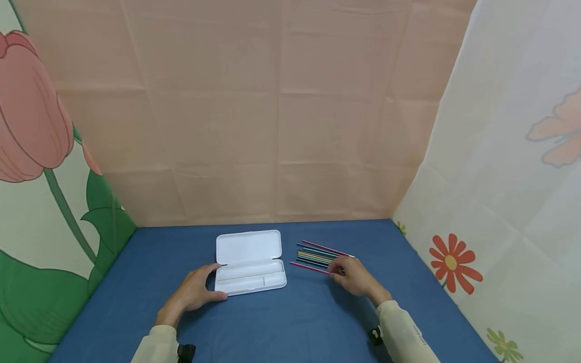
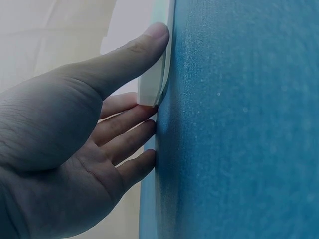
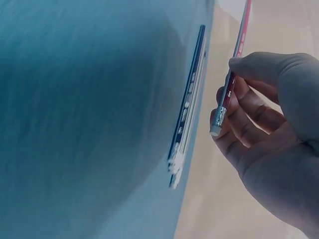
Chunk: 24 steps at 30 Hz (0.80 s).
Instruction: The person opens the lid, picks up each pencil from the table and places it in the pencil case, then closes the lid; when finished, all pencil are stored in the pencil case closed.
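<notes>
A white pencil case (image 1: 248,245) lies unfolded on the blue table, its lid tilted back behind the shallow tray. My left hand (image 1: 198,287) holds the tray's left end, with the thumb (image 2: 134,52) along the front side and the other fingers at the back corner. Between thumb and fingertips, my right hand (image 1: 352,275) pinches a red pencil (image 3: 230,89) close to its white eraser end. The pencil is lifted off the table, pointing left toward the case. Several other pencils (image 1: 313,257), dark, yellow and red, lie behind it, partly covered by the right hand.
The blue tabletop (image 1: 272,327) stretches around the case and pencils. A tan cloth (image 1: 254,126) hangs behind the table. Flower-printed cloths stand at the left (image 1: 68,227) and right (image 1: 490,201) sides.
</notes>
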Tool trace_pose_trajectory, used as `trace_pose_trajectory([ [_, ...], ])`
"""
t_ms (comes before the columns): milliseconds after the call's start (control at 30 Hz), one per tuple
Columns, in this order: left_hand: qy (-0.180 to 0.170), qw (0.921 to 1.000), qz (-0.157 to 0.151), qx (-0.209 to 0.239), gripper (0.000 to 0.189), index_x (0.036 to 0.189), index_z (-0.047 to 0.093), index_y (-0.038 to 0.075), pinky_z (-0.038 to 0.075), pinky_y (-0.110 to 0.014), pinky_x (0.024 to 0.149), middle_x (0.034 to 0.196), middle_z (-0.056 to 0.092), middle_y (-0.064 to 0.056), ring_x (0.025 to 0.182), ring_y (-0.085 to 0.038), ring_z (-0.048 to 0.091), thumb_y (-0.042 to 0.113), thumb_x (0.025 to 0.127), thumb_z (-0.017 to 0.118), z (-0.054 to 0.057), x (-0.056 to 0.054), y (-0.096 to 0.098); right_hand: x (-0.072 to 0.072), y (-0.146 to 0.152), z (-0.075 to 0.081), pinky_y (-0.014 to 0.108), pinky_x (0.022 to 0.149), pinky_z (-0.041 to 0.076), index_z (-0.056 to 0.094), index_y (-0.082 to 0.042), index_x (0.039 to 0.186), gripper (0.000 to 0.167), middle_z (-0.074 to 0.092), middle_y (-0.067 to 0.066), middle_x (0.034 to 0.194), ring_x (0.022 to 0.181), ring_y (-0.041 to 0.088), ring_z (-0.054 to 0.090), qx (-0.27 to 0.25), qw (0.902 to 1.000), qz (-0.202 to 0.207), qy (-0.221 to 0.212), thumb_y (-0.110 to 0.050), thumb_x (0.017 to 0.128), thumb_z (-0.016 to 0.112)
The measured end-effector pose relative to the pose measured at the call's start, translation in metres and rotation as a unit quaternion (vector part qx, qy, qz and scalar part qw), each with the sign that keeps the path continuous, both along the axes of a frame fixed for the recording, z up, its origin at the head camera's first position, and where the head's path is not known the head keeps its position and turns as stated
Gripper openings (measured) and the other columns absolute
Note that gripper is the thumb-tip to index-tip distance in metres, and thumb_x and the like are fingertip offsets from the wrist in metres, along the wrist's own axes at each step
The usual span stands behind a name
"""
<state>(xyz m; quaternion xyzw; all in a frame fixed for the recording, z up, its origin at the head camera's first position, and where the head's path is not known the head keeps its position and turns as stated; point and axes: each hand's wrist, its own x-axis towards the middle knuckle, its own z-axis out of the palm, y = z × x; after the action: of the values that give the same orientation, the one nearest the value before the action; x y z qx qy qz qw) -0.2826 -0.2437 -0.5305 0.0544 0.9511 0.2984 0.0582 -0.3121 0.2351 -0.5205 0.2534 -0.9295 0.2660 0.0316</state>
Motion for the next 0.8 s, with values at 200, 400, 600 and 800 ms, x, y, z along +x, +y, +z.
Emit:
trace_pose_trajectory([
  [200, 0.002, 1.0000, -0.002, 0.003, 0.104, 0.165, 0.051, -0.001, 0.042, -0.078, 0.127, 0.171, 0.049, -0.035, 0.159, -0.060, 0.045, 0.040, 0.085, 0.101, -0.001, 0.001, 0.000, -0.003, -0.015, 0.006, 0.026, 0.078, 0.055, 0.083, -0.010, 0.110, 0.007, 0.074, -0.007, 0.097, 0.085, 0.002, 0.059, -0.006, 0.9996, 0.028, 0.003, -0.010, 0.108, 0.077],
  [400, 0.008, 0.9999, -0.004, 0.005, 0.103, 0.165, 0.051, -0.001, 0.042, -0.078, 0.127, 0.170, 0.049, -0.036, 0.158, -0.060, 0.046, 0.039, 0.085, 0.102, 0.002, 0.000, 0.001, -0.007, -0.038, 0.009, 0.026, 0.080, 0.059, 0.084, -0.010, 0.111, 0.008, 0.076, -0.005, 0.100, 0.088, 0.003, 0.062, -0.016, 0.9993, 0.035, -0.001, -0.009, 0.107, 0.077],
  [600, 0.012, 0.9999, -0.006, 0.006, 0.102, 0.164, 0.052, -0.002, 0.042, -0.077, 0.127, 0.170, 0.050, -0.035, 0.158, -0.060, 0.047, 0.037, 0.085, 0.102, 0.002, 0.001, 0.000, -0.010, -0.062, 0.009, 0.027, 0.081, 0.059, 0.083, -0.011, 0.111, 0.008, 0.077, -0.002, 0.101, 0.089, 0.005, 0.063, -0.017, 0.9984, 0.053, 0.006, -0.008, 0.106, 0.078],
  [800, 0.011, 0.9999, -0.004, 0.001, 0.103, 0.164, 0.052, -0.002, 0.042, -0.077, 0.128, 0.169, 0.051, -0.035, 0.158, -0.059, 0.047, 0.038, 0.084, 0.102, 0.001, 0.000, 0.000, -0.016, -0.086, 0.013, 0.027, 0.083, 0.059, 0.084, -0.012, 0.113, 0.010, 0.076, -0.005, 0.101, 0.090, 0.005, 0.062, -0.009, 0.9981, 0.062, 0.003, -0.009, 0.107, 0.077],
])
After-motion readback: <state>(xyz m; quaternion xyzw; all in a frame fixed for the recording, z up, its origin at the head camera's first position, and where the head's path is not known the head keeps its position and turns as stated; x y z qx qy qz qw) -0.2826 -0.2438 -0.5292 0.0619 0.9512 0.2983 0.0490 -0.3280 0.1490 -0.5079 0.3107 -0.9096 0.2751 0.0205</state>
